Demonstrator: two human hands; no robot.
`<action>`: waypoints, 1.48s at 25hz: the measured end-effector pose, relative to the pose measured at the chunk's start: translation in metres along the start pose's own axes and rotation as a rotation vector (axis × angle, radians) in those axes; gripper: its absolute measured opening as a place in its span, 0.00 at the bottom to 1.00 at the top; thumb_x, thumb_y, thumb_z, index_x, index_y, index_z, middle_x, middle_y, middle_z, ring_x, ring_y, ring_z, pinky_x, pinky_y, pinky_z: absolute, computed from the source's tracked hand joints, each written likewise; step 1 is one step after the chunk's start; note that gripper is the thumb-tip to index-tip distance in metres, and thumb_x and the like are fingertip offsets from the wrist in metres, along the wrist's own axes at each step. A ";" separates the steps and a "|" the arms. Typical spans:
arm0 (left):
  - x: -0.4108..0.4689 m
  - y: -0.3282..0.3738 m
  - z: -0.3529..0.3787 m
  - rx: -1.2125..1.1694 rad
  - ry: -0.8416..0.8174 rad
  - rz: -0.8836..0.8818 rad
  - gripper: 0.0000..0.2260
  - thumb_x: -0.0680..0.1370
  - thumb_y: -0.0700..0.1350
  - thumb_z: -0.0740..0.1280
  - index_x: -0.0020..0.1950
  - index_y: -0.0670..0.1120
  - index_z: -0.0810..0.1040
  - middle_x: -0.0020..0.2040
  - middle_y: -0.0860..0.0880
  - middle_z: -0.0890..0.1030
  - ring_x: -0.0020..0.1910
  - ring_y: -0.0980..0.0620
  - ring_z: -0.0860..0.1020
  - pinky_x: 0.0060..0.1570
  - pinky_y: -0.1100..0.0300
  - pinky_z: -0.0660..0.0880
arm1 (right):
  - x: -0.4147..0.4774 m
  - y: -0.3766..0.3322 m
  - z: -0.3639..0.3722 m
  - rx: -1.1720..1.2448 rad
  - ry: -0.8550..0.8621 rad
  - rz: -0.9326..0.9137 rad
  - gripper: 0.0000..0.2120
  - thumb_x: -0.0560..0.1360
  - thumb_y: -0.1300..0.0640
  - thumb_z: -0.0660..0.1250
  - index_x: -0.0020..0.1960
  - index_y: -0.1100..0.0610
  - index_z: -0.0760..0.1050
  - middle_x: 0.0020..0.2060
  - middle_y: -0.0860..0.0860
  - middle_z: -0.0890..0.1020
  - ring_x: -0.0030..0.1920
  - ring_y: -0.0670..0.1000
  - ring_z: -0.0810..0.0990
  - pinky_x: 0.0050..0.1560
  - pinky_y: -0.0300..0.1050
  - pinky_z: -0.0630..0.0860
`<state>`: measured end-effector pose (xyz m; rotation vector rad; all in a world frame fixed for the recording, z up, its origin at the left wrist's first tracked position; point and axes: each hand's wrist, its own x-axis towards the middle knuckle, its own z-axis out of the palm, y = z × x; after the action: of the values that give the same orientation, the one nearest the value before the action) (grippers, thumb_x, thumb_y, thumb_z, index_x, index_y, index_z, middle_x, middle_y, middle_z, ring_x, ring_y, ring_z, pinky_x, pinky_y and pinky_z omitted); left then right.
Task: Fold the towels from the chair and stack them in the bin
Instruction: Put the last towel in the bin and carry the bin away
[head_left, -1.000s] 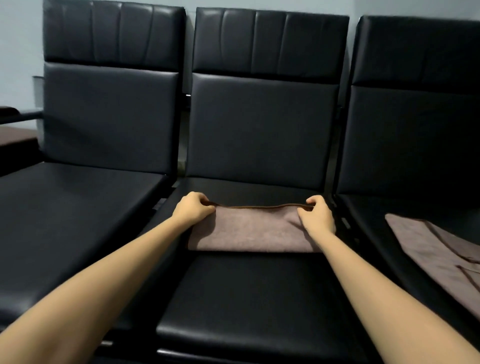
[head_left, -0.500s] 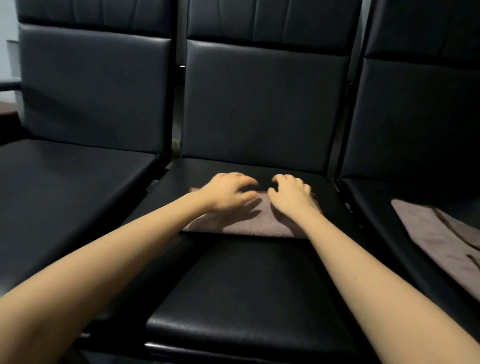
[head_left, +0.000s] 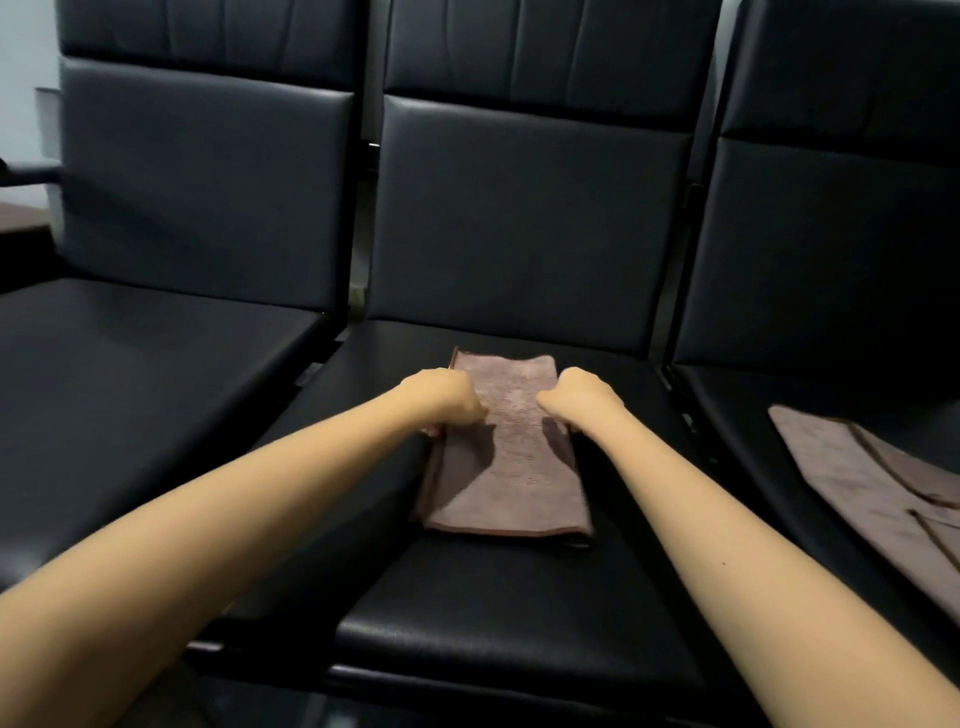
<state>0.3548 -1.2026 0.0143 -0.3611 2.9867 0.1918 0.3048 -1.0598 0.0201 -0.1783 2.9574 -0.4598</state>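
A brown folded towel (head_left: 506, 467) lies on the seat of the middle black chair (head_left: 519, 613), folded into a narrow rectangle running away from me. My left hand (head_left: 441, 397) grips its left edge with curled fingers. My right hand (head_left: 582, 402) grips its right edge the same way. More brown towels (head_left: 872, 483) lie spread on the seat of the right chair. No bin is in view.
Three black padded chairs stand side by side; the left chair (head_left: 145, 374) has a bare seat. A dark armrest and a brown surface (head_left: 21, 218) show at the far left edge.
The wide, flat towel is now folded narrower and lies lengthwise. My hands moved from its far corners, met at its middle, and now grip its two long side edges.
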 end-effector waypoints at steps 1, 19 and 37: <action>-0.003 -0.005 -0.005 -0.026 0.017 0.020 0.19 0.78 0.56 0.59 0.59 0.43 0.75 0.54 0.45 0.80 0.48 0.44 0.78 0.46 0.57 0.74 | 0.003 0.004 0.000 0.042 -0.044 0.047 0.08 0.75 0.59 0.58 0.39 0.60 0.72 0.34 0.54 0.77 0.33 0.52 0.76 0.36 0.41 0.72; -0.006 -0.005 0.010 -0.995 -0.026 -0.208 0.04 0.76 0.39 0.66 0.43 0.43 0.73 0.45 0.46 0.74 0.44 0.51 0.72 0.37 0.61 0.71 | 0.024 0.041 -0.001 0.626 -0.393 0.297 0.09 0.75 0.59 0.68 0.38 0.57 0.72 0.23 0.48 0.67 0.28 0.45 0.62 0.30 0.36 0.62; -0.012 -0.005 0.001 -0.398 -0.059 -0.151 0.15 0.72 0.47 0.73 0.53 0.41 0.75 0.44 0.46 0.75 0.48 0.46 0.77 0.41 0.58 0.72 | 0.014 0.041 -0.009 0.872 -0.509 0.360 0.10 0.78 0.64 0.63 0.38 0.62 0.72 0.18 0.51 0.75 0.15 0.42 0.71 0.16 0.30 0.66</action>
<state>0.3676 -1.2051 0.0148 -0.6053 2.8326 0.7689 0.2856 -1.0205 0.0146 0.2860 2.0068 -1.3296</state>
